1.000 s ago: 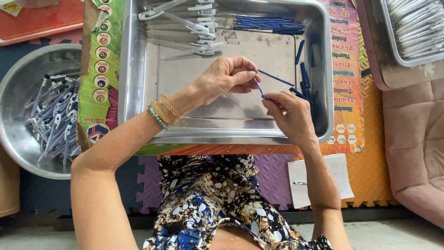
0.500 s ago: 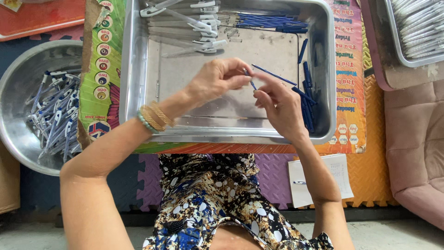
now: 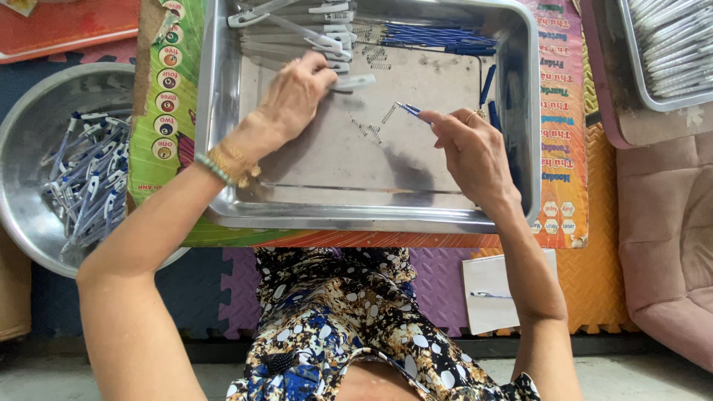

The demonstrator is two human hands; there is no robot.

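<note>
Leftmost, round bowl holds finished pens. Left hand has moved from centre to the tray's top, fingers curled on a clear pen barrel beside the barrel pile, likely fetching it. Right hand pinches a blue refill tip-up, ready for insertion; earlier the hands met.

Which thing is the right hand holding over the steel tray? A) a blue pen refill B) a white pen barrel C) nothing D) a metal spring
A: the right hand pinches a thin blue refill between its fingers above the steel tray, while the left hand reaches a white pen barrel at the pile farther back.
</note>
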